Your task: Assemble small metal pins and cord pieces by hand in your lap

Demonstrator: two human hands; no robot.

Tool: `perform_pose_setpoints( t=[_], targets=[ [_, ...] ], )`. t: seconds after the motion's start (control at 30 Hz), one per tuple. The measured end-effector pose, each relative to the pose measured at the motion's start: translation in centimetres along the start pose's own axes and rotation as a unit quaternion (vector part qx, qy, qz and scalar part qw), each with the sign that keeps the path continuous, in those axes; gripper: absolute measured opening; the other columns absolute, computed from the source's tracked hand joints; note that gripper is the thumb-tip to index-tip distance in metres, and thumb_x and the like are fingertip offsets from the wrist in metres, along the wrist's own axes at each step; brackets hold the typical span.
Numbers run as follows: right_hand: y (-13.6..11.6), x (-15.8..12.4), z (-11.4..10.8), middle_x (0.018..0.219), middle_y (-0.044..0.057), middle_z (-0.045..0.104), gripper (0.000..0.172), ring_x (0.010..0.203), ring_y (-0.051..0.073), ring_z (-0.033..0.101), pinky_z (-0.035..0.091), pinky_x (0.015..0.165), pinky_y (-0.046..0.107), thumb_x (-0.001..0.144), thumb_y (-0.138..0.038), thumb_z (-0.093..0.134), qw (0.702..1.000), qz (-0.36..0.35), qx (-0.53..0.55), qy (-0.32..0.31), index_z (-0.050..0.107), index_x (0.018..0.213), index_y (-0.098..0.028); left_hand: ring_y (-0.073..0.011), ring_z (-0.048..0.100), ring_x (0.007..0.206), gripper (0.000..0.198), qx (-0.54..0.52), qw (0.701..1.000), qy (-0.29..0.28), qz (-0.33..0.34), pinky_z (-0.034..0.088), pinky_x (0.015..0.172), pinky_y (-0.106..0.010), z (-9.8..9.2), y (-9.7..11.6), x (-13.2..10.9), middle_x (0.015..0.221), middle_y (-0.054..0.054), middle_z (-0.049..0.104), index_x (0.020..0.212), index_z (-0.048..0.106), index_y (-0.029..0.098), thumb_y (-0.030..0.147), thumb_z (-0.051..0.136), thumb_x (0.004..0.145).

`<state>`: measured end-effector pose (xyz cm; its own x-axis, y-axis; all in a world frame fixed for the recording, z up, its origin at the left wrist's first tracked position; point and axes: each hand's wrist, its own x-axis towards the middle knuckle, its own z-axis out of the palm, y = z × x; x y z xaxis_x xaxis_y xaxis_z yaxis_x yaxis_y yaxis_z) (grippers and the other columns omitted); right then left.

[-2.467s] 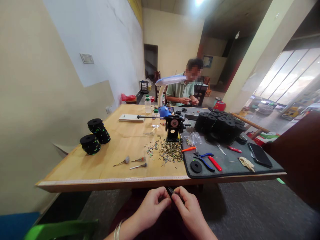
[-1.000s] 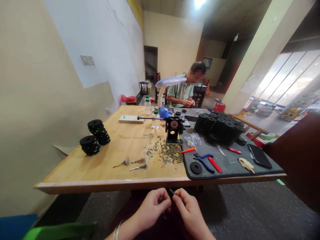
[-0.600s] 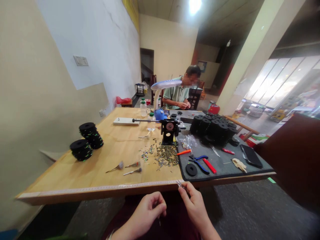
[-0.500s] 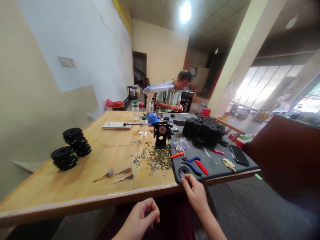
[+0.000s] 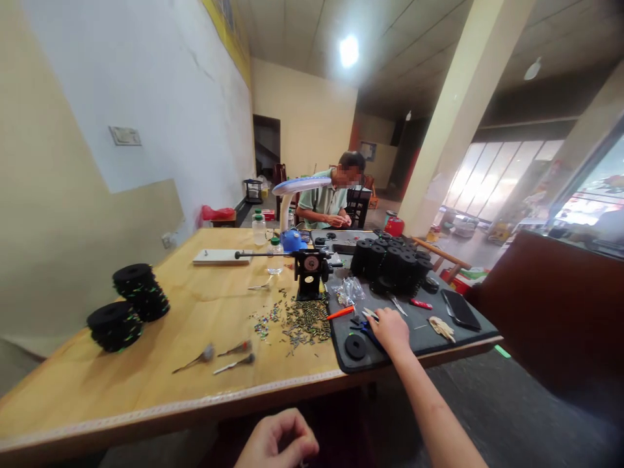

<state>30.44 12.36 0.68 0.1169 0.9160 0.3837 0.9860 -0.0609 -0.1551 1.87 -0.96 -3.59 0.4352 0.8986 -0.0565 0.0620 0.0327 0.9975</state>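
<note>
My right hand [image 5: 391,329] reaches over the table edge onto the dark mat [image 5: 424,343]. It lies on the blue-handled pliers [image 5: 369,333], with its fingers curled and something small and pale at the fingertips. An orange-handled tool [image 5: 340,312] and a black disc [image 5: 355,346] lie just left of it. My left hand [image 5: 279,444] stays low, below the table's front edge, with its fingers curled in a loose fist; I cannot make out what is in it.
On the wooden table [image 5: 146,396] are a heap of small metal pieces [image 5: 305,322], a black hand-crank winder [image 5: 309,273], three small brush-tipped pins [image 5: 214,354] and two black spool stacks [image 5: 127,307]. More black spools [image 5: 390,263] and a phone [image 5: 459,309] sit on the mat. Another person [image 5: 331,201] works at the far end.
My hands have parted. The right one rose from my lap and went forward onto the mat over the pliers. The left stayed low. The view swung right and up.
</note>
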Motion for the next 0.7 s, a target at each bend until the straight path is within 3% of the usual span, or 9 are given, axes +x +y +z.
perform_pose_setpoints(
  t=[0.13,0.17,0.2,0.27,0.33,0.4,0.43,0.5,0.7],
  targets=[
    [-3.5,-3.5,-1.4,0.106,0.014,0.067,0.022,0.107,0.028,0.054,0.038,0.09,0.037,0.089,-0.025,0.048,0.995,-0.069,0.076,0.008,0.067,0.097,-0.017,-0.0286,0.057,0.104,0.027,0.009,0.996,0.084,0.036,0.039,0.092,-0.036,0.0,2.1,-0.8,0.111,-0.012,0.067,0.061,0.065,0.018,0.041,0.068,0.074],
    [-4.8,-5.0,-1.6,0.101,0.013,0.068,0.025,0.102,0.026,0.056,0.039,0.091,0.036,0.091,-0.028,0.045,0.975,-0.111,0.191,-0.011,0.067,0.095,-0.017,-0.0304,0.053,0.113,0.025,0.006,0.993,0.109,0.039,0.035,0.098,-0.038,0.0,2.5,-0.8,0.117,-0.012,0.064,0.06,0.065,0.019,0.039,0.069,0.073],
    [-6.3,-6.6,-1.9,0.097,0.012,0.069,0.028,0.097,0.025,0.059,0.042,0.088,0.035,0.092,-0.032,0.042,0.937,-0.137,0.315,-0.06,0.067,0.093,-0.018,-0.0314,0.049,0.118,0.023,0.0,0.99,0.133,0.042,0.031,0.102,-0.04,0.0,2.7,-0.9,0.121,-0.012,0.062,0.06,0.065,0.019,0.038,0.069,0.073],
    [-9.3,-9.9,-1.9,0.091,0.009,0.07,0.036,0.089,0.024,0.062,0.046,0.082,0.034,0.095,-0.038,0.037,0.821,-0.132,0.512,-0.218,0.067,0.09,-0.019,-0.0323,0.045,0.123,0.021,-0.021,0.983,0.176,0.043,0.026,0.106,-0.043,-0.3,2.9,-0.9,0.125,-0.012,0.06,0.061,0.066,0.02,0.037,0.07,0.072],
    [-11.9,-12.5,-1.4,0.091,0.008,0.07,0.034,0.087,0.023,0.062,0.046,0.081,0.035,0.093,-0.043,0.042,0.719,-0.105,0.618,-0.3,0.065,0.091,-0.018,-0.0328,0.045,0.124,0.023,-0.051,0.976,0.209,0.038,0.029,0.105,-0.044,-0.6,2.8,-0.8,0.124,-0.013,0.061,0.062,0.066,0.019,0.039,0.071,0.072],
    [-13.7,-14.0,-0.4,0.071,0.004,0.065,0.035,0.068,0.019,0.059,0.046,0.069,0.031,0.09,-0.048,0.046,0.656,-0.078,0.668,-0.342,0.062,0.084,-0.017,-0.0325,0.048,0.121,0.026,-0.092,0.967,0.235,0.033,0.033,0.102,-0.042,-1.1,2.5,-0.8,0.12,-0.013,0.064,0.062,0.065,0.018,0.041,0.071,0.072],
    [-14.3,-14.3,0.2,0.062,0.0,0.059,0.036,0.057,0.015,0.053,0.044,0.061,0.028,0.088,-0.051,0.049,0.643,-0.062,0.677,-0.352,0.06,0.083,-0.017,-0.0319,0.05,0.12,0.027,-0.115,0.962,0.246,0.032,0.034,0.101,-0.041,-1.4,2.3,-0.8,0.117,-0.013,0.065,0.062,0.064,0.018,0.041,0.071,0.072],
    [-15.2,-14.4,1.3,0.054,-0.005,0.048,0.035,0.048,0.011,0.042,0.038,0.051,0.023,0.084,-0.053,0.054,0.656,-0.035,0.669,-0.348,0.056,0.08,-0.018,-0.0297,0.054,0.115,0.027,-0.16,0.949,0.272,0.029,0.037,0.099,-0.037,-1.9,1.8,-1.0,0.112,-0.011,0.068,0.063,0.064,0.017,0.041,0.072,0.072],
    [-16.5,-12.7,1.9,0.065,-0.002,0.052,0.025,0.063,0.015,0.047,0.038,0.061,0.024,0.086,-0.039,0.052,0.794,-0.127,0.526,-0.277,0.053,0.071,-0.019,-0.0174,0.059,0.082,0.03,-0.215,0.903,0.372,0.008,0.044,0.078,-0.026,-4.5,-0.8,-2.3,0.095,-0.005,0.071,0.074,0.067,0.016,0.045,0.074,0.069]
  ],
)
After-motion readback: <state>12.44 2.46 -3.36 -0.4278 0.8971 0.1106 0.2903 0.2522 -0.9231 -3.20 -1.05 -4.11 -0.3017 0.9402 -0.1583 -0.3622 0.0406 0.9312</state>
